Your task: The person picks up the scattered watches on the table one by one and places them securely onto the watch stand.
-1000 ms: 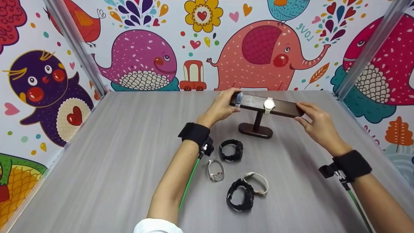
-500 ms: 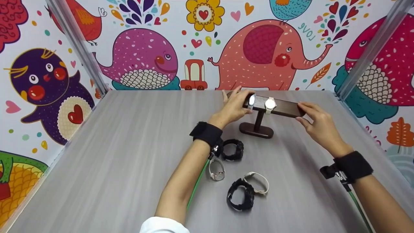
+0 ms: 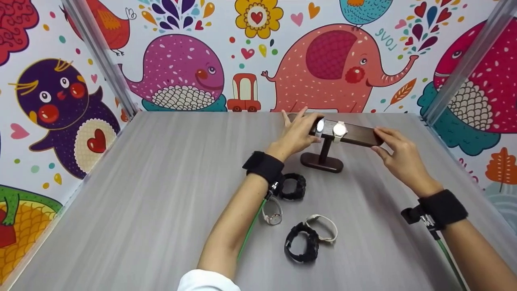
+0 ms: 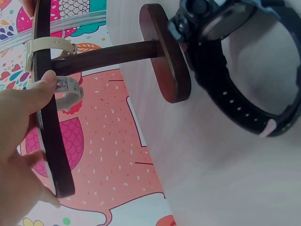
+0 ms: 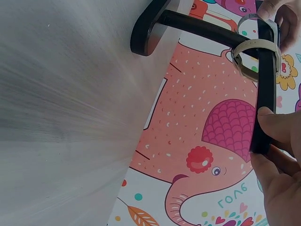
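Observation:
A dark brown T-shaped watch stand (image 3: pixel 361 134) stands upright at the back of the table. My right hand (image 3: pixel 404 157) grips the right end of its bar between thumb and fingers. A cream-strapped watch (image 3: pixel 339 129) with a round pale face is looped around the bar near the post. Left of it, a watch with a light grey band (image 3: pixel 320 126) also encircles the bar. My left hand (image 3: pixel 297 136) holds this grey-banded watch; in the left wrist view the thumb (image 4: pixel 46 84) presses on it at the bar's edge. Fingers hide part of its face.
In front of the stand lie a black watch (image 3: pixel 299 186), a small silver-white watch (image 3: pixel 274 218), another black watch (image 3: pixel 311 244) and a cream band (image 3: pixel 332 226) touching it. Patterned walls enclose the grey table (image 3: pixel 161 182). Green cables trail from both wrists.
My left hand has moved right along the bar, and the grey-banded watch has slid with it, closer to the cream-strapped watch. The right hand keeps its grip on the bar's end.

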`<action>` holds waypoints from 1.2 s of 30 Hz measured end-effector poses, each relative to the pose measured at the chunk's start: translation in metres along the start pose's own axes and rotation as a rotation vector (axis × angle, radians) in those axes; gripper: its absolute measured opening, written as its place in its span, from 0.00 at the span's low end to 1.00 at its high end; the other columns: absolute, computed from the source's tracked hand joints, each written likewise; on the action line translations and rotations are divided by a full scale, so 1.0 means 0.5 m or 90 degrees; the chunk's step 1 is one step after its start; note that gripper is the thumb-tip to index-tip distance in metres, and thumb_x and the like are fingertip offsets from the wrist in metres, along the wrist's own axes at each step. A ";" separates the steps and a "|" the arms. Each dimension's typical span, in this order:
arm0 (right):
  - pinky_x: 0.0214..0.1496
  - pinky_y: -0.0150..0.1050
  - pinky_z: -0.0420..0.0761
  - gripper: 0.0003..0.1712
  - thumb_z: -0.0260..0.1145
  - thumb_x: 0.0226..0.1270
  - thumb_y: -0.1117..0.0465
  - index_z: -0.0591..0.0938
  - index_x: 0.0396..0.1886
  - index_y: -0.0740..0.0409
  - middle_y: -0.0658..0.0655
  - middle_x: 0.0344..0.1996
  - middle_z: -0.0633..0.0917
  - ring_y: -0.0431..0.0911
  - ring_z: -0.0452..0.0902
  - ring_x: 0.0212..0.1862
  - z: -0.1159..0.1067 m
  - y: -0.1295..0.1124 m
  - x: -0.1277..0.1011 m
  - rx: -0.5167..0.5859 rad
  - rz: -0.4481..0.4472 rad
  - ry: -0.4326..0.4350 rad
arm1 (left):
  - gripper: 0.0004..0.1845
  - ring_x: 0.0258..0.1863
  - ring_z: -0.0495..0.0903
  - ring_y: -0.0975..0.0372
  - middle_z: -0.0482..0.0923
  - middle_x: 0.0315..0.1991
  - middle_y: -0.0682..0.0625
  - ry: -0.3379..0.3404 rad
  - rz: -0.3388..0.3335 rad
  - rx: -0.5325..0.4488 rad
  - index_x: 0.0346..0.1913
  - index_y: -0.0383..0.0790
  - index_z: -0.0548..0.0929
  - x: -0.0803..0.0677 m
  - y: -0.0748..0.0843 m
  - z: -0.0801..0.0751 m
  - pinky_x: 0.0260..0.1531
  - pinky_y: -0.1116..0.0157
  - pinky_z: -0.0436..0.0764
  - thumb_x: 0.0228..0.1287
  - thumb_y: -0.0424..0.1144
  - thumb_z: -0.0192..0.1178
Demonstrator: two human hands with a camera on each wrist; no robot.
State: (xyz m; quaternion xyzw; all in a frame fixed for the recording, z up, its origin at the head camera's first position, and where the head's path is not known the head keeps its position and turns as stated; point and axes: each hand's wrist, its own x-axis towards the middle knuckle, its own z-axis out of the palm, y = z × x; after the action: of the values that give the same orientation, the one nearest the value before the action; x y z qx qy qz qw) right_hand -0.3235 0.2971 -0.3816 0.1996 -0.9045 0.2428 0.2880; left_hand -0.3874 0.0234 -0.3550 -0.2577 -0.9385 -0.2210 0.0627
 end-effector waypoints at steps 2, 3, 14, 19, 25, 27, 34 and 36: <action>0.57 0.58 0.77 0.29 0.71 0.59 0.75 0.79 0.62 0.71 0.69 0.56 0.82 0.63 0.80 0.57 0.001 0.000 0.000 0.000 -0.003 0.002 | 0.37 0.82 0.49 0.57 0.69 0.73 0.55 -0.001 0.000 0.006 0.74 0.53 0.66 0.001 0.000 0.000 0.73 0.30 0.30 0.63 0.47 0.69; 0.57 0.58 0.77 0.28 0.71 0.59 0.75 0.79 0.62 0.71 0.69 0.56 0.82 0.63 0.80 0.57 0.002 0.000 0.000 0.000 -0.004 0.003 | 0.37 0.82 0.49 0.57 0.69 0.73 0.55 -0.002 0.001 0.008 0.74 0.54 0.66 0.001 0.001 0.000 0.73 0.30 0.30 0.63 0.47 0.68; 0.66 0.31 0.77 0.28 0.70 0.60 0.75 0.78 0.62 0.71 0.69 0.56 0.81 0.62 0.80 0.55 0.007 0.000 -0.005 -0.003 -0.007 0.008 | 0.37 0.81 0.51 0.57 0.73 0.71 0.54 0.001 0.010 0.001 0.73 0.53 0.67 0.003 0.007 0.003 0.73 0.31 0.30 0.61 0.47 0.70; 0.63 0.48 0.79 0.28 0.70 0.60 0.75 0.79 0.62 0.71 0.69 0.56 0.82 0.62 0.80 0.56 0.005 -0.002 -0.003 -0.010 -0.003 0.010 | 0.37 0.81 0.51 0.56 0.73 0.70 0.54 0.001 0.014 0.006 0.73 0.53 0.67 0.004 0.010 0.004 0.73 0.31 0.30 0.61 0.48 0.69; 0.58 0.60 0.77 0.27 0.70 0.61 0.75 0.78 0.62 0.71 0.70 0.56 0.81 0.63 0.80 0.56 0.005 -0.002 -0.002 -0.003 -0.003 0.009 | 0.37 0.81 0.52 0.56 0.77 0.68 0.53 0.007 0.018 0.017 0.72 0.51 0.68 0.006 0.015 0.005 0.73 0.30 0.33 0.61 0.48 0.69; 0.58 0.61 0.77 0.28 0.70 0.60 0.75 0.78 0.62 0.72 0.70 0.56 0.81 0.64 0.80 0.56 0.006 -0.002 -0.002 -0.001 -0.004 0.009 | 0.37 0.81 0.52 0.56 0.78 0.66 0.53 0.009 0.018 0.023 0.72 0.51 0.68 0.006 0.016 0.006 0.74 0.30 0.33 0.62 0.48 0.69; 0.58 0.59 0.78 0.28 0.70 0.61 0.74 0.78 0.62 0.71 0.70 0.56 0.81 0.63 0.79 0.56 0.007 -0.002 -0.003 -0.002 -0.001 0.013 | 0.36 0.81 0.52 0.56 0.79 0.65 0.52 0.015 0.025 0.010 0.72 0.51 0.68 0.004 0.016 0.010 0.74 0.31 0.32 0.63 0.47 0.68; 0.65 0.42 0.79 0.28 0.70 0.61 0.74 0.78 0.62 0.70 0.69 0.56 0.81 0.63 0.79 0.56 0.007 -0.002 -0.004 0.001 0.000 0.013 | 0.36 0.81 0.51 0.56 0.78 0.67 0.52 0.015 0.025 0.005 0.73 0.51 0.68 0.004 0.015 0.011 0.74 0.31 0.32 0.63 0.47 0.68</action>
State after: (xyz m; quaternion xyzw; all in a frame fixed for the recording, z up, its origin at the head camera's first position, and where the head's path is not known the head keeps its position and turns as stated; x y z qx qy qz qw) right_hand -0.3231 0.2949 -0.3847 0.1974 -0.9015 0.2453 0.2971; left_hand -0.3853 0.0323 -0.3566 -0.2731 -0.9334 -0.2190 0.0789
